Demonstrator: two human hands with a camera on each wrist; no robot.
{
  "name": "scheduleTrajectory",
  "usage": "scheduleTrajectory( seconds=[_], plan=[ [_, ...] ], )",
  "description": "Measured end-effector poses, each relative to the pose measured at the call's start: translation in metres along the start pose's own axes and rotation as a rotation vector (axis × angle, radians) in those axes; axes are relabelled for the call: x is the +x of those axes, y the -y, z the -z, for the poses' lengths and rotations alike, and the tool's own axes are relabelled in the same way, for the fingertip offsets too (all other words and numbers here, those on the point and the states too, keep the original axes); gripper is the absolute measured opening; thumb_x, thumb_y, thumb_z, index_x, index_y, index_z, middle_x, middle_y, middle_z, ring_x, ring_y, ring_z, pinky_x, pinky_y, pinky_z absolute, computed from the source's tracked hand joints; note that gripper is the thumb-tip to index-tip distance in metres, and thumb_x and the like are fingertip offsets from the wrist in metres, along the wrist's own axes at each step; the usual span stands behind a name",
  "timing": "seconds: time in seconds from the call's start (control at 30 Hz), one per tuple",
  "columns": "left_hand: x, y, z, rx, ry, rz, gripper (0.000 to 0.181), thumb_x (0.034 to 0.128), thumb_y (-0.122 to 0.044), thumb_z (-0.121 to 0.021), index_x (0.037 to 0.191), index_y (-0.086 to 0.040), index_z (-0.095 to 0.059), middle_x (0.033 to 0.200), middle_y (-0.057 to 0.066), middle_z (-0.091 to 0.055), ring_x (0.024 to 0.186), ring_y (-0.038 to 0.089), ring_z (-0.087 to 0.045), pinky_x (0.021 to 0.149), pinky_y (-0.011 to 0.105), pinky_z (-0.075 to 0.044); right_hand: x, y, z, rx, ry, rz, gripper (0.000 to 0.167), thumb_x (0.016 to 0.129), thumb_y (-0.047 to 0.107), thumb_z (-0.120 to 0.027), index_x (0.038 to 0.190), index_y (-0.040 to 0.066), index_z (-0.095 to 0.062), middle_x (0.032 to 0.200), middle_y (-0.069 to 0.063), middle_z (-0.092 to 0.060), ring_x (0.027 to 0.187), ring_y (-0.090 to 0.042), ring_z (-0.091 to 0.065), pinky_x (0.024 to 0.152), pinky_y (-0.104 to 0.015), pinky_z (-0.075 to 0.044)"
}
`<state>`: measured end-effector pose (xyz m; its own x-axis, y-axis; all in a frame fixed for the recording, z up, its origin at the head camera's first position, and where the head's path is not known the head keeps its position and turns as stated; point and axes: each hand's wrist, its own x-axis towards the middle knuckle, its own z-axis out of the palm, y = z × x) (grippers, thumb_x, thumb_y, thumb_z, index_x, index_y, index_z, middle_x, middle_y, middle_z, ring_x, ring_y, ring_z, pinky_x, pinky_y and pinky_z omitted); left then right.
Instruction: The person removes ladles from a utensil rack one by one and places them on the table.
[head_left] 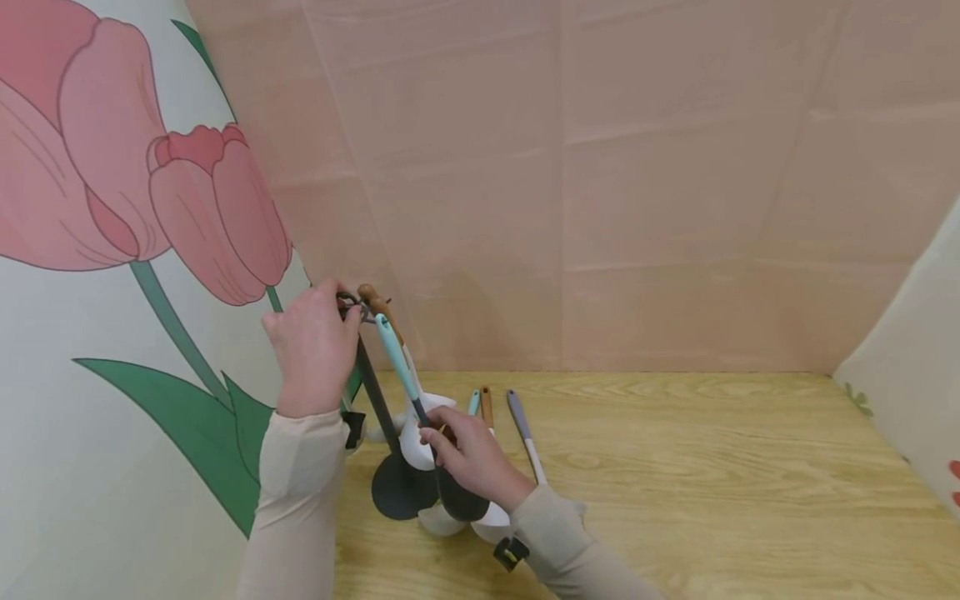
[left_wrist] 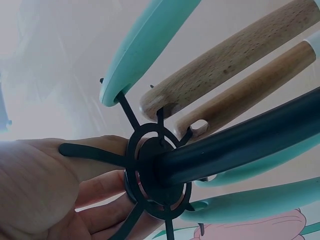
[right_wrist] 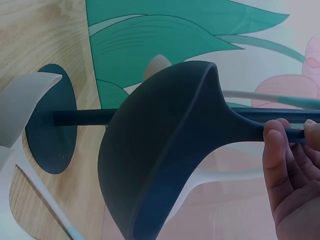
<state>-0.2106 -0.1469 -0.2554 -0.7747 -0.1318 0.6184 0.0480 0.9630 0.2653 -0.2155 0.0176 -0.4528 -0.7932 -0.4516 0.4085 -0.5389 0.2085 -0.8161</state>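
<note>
In the head view, my left hand (head_left: 315,342) grips the top of a black utensil stand (head_left: 375,383). The left wrist view shows its hook ring (left_wrist: 131,155), with fingers behind it. My right hand (head_left: 472,454) pinches the dark shaft of a ladle with a turquoise handle (head_left: 396,354). A hook passes through the hole in that handle's end. The dark ladle bowl (right_wrist: 150,135) hangs below the right fingers, tilted. Two wooden handles (left_wrist: 235,62) and two more turquoise handles (left_wrist: 250,200) hang from other hooks. Several hooks on the near side carry nothing.
The stand's round base (head_left: 401,492) rests on the wood-grain table (head_left: 712,467), close to the tulip-print wall (head_left: 187,333) on the left. Near the base lie utensils with a purple-grey handle (head_left: 519,412), a wooden handle (head_left: 487,404) and a turquoise handle (head_left: 474,402).
</note>
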Motion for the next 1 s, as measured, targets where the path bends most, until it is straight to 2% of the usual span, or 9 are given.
scheduleTrajectory(
  seconds=[0.5, 1.0],
  plan=[
    [0.0002, 0.0011, -0.0001, -0.012, -0.008, -0.003, 0.015, 0.094, -0.016, -0.07, 0.104, -0.005, -0.07, 0.093, 0.016, -0.073, 0.079, 0.034, -0.066, 0.078, 0.056, -0.037, -0.0016, -0.0048, -0.0007, -0.035, -0.048, 0.109, 0.016, 0.105, 0.021, -0.053, 0.109, 0.009, -0.062, 0.092, -0.011, -0.069, 0.061, 0.0, -0.057, 0.056, -0.022, -0.05],
    [0.0004, 0.0008, 0.0015, -0.01, 0.01, 0.013, 0.017, 0.0949, -0.016, -0.068, 0.106, -0.004, -0.07, 0.094, 0.015, -0.073, 0.081, 0.034, -0.065, 0.078, 0.054, -0.037, -0.0025, -0.0027, -0.0004, -0.029, -0.062, 0.106, 0.015, 0.104, 0.022, -0.055, 0.109, 0.01, -0.062, 0.091, -0.011, -0.068, 0.061, -0.001, -0.056, 0.056, -0.023, -0.049]
  ],
)
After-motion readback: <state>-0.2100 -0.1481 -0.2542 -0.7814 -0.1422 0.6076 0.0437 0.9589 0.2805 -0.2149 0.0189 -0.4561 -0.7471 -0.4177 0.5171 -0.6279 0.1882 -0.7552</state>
